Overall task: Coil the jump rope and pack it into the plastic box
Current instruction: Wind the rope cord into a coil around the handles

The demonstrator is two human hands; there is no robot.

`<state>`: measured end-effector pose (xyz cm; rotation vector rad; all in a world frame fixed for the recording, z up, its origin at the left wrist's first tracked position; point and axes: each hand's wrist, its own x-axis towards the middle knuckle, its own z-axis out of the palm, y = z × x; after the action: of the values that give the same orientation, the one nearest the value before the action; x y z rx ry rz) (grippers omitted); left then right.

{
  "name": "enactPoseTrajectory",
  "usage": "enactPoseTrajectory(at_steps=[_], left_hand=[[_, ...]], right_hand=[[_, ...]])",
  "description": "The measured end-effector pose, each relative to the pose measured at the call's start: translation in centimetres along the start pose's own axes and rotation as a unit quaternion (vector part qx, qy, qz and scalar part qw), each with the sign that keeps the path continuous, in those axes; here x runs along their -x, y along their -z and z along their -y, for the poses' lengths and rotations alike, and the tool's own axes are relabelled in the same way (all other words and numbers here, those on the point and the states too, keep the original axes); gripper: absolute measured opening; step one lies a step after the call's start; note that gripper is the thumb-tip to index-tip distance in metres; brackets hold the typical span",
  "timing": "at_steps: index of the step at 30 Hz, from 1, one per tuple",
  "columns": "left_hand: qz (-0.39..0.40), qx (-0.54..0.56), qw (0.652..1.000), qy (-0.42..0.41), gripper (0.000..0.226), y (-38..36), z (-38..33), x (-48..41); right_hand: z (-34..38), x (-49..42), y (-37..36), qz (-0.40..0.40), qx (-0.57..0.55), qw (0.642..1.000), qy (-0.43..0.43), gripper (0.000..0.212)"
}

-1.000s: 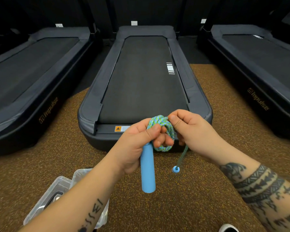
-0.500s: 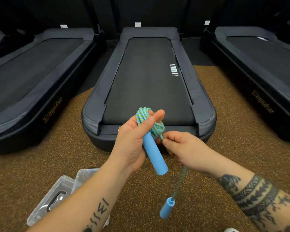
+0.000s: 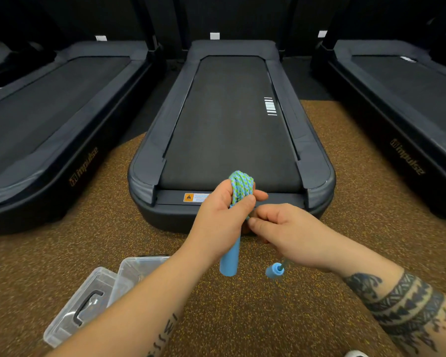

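Note:
My left hand [image 3: 220, 219] grips a blue handle [image 3: 229, 261] of the jump rope, pointing down, with the blue-green coiled rope [image 3: 240, 188] bunched above its fist. My right hand [image 3: 285, 234] pinches the rope's free strand just right of the left fist. The second blue handle [image 3: 274, 271] dangles below my right hand on a short length of rope. The clear plastic box [image 3: 139, 266] sits open on the floor at lower left, partly hidden by my left forearm. Its clear lid [image 3: 80, 302] with a black grip lies beside it.
A dark treadmill [image 3: 229, 130] stands straight ahead, its rear end just beyond my hands. Two more treadmills flank it left [image 3: 49, 112] and right [image 3: 410, 99]. Brown speckled rubber floor [image 3: 255, 318] lies under my arms. A white shoe tip [image 3: 354, 353] shows at the bottom edge.
The left hand turned its handle from slanted to nearly vertical and the coil stands higher. The right hand pulled the strand in, so the dangling handle rose closer to it.

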<state>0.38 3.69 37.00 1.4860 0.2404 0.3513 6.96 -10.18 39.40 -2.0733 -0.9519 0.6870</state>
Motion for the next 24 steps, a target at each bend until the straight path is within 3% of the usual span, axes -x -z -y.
enactPoseTrajectory(at_steps=[3, 5, 9, 14, 17, 18, 21, 22, 24], left_hand=[[0.022, -0.012, 1.0, 0.01, 0.019, 0.0, -0.1, 0.1], [0.034, -0.059, 0.998, 0.01, 0.033, 0.2, -0.1, 0.1], [0.059, -0.171, 0.982, -0.046, 0.042, 0.5, -0.2, 0.4], [0.121, -0.167, 0.977, -0.043, 0.062, 0.4, -0.6, 0.8], [0.167, -0.111, 0.979, -0.032, 0.084, 0.2, -0.4, 0.7], [0.17, -0.084, 0.982, -0.018, 0.081, 0.2, -0.4, 0.7], [0.169, -0.024, 0.985, 0.015, 0.025, 0.2, -0.4, 0.8], [0.168, -0.004, 0.986, 0.019, 0.016, 0.2, -0.6, 0.9], [0.174, 0.039, 0.984, 0.016, 0.019, 0.3, -0.6, 1.0]], right_hand=[[0.3, 0.1, 1.0, 0.016, -0.026, 0.999, 0.009, 0.033], [0.6, 0.4, 1.6, 0.036, -0.046, 0.998, 0.011, 0.033], [1.0, 0.9, 2.7, 0.032, -0.073, 0.997, 0.023, 0.025], [1.5, 1.2, 4.0, -0.038, -0.053, 0.997, 0.046, 0.025], [1.2, 1.0, 4.3, -0.086, -0.057, 0.993, 0.051, 0.022], [0.9, 0.9, 4.3, -0.103, -0.055, 0.992, 0.055, 0.022], [0.0, 0.3, 3.9, -0.14, -0.046, 0.987, 0.064, 0.022], [-0.2, 0.1, 3.7, -0.146, -0.051, 0.986, 0.068, 0.021], [-0.5, -0.1, 3.4, -0.146, -0.081, 0.983, 0.08, 0.014]])
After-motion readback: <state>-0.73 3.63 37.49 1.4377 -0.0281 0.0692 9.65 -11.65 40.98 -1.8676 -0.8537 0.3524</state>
